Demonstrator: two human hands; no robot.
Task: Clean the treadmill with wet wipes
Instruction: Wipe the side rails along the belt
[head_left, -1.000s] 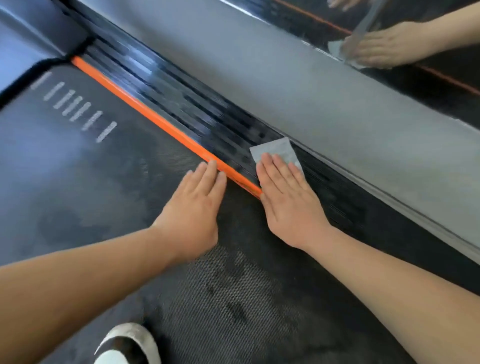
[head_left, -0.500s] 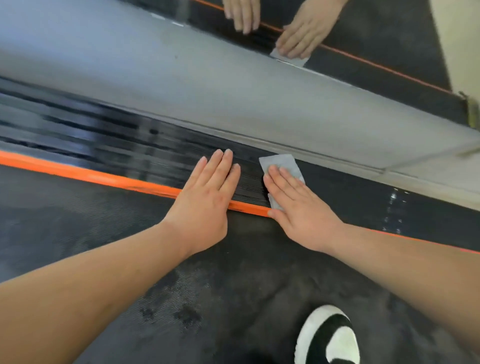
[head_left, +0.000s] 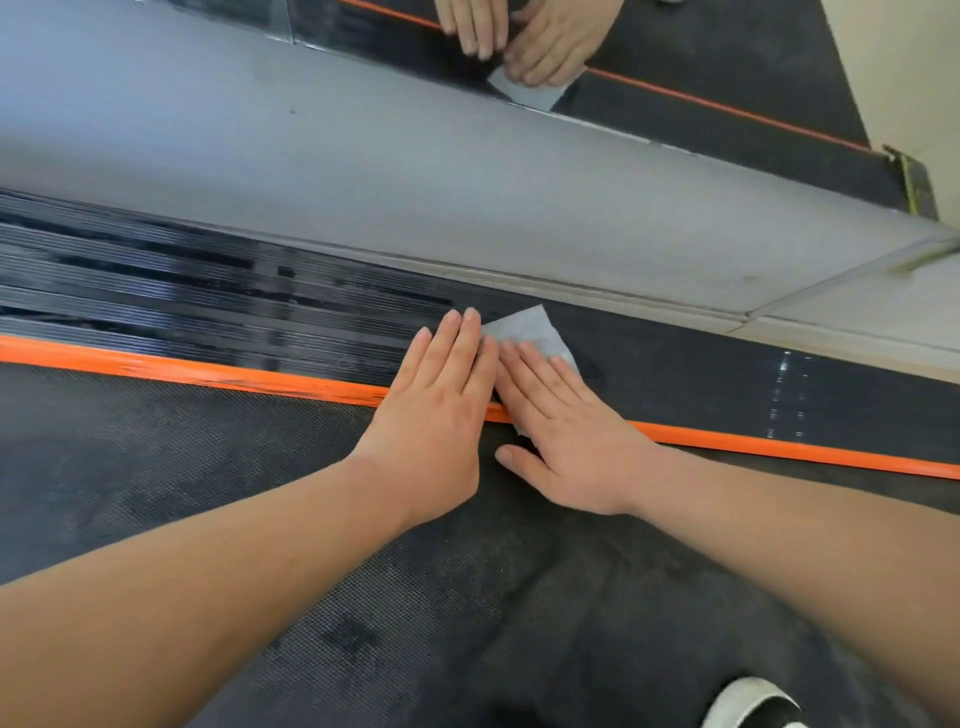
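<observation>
Grey wipe (head_left: 525, 328) under right hand (head_left: 569, 449)

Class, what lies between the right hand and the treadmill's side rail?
A wet wipe, pressed flat under the right hand on the side rail, shown in the head view.

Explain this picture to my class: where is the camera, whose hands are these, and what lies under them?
The camera sits on a person's head, looking down at their own bare hands. Below is a treadmill: dark belt, orange strip, ribbed black rail. The right hand presses a wipe flat on the rail with straight fingers; nothing is gripped. The left hand lies flat beside it, across the strip. A mirror at the top repeats the hands. A shoe shows below.
</observation>
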